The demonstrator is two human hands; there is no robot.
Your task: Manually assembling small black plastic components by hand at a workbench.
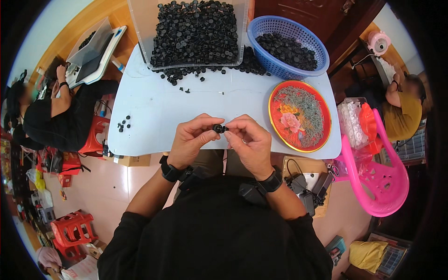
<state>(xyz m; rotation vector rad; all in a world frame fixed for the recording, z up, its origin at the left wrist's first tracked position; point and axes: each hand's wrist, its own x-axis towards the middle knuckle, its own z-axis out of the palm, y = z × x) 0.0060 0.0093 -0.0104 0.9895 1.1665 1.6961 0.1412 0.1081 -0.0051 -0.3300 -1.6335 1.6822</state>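
Close together, both hands (189,137) pinch small black pieces (218,128) in narrow thumb-and-finger grips.

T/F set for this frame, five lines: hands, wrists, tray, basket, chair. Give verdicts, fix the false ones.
1. The blue perforated plastic basket stands left of the clear rectangular plastic bin. False: it stands to the bin's right.
2. The left hand and right hand pinch small black plastic pieces in their fingertips. True.
3. The round red gold-rimmed tray holds thin silver-grey metal pieces. True.
4. The glossy pink plastic chair is on the person's left. False: it is on the right.
5. Only the right wrist wears a black band. False: each wrist has one.
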